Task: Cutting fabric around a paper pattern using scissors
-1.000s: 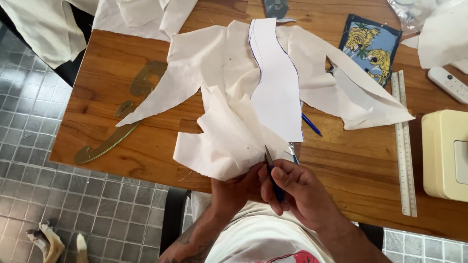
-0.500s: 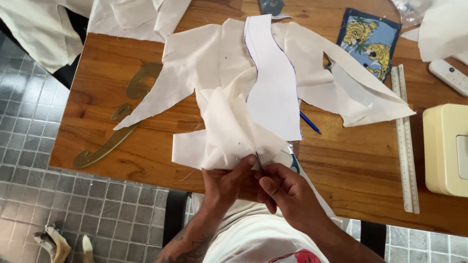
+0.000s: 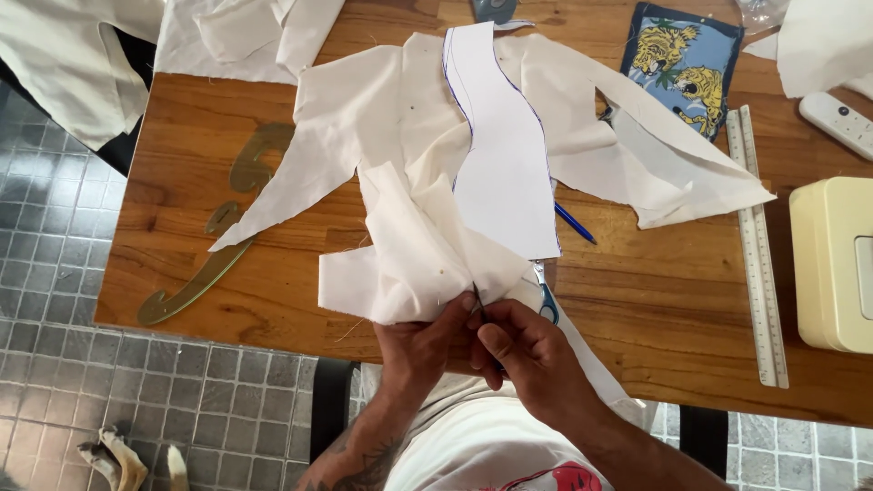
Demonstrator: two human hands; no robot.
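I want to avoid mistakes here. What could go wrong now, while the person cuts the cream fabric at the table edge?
1. The left hand pinches the cream fabric right beside the scissors held by the right hand; a slip might nick its fingers.
2. The fabric is bunched in folds, so the blades might cut a hidden layer.
3. The paper pattern lies loosely on top and could shift.
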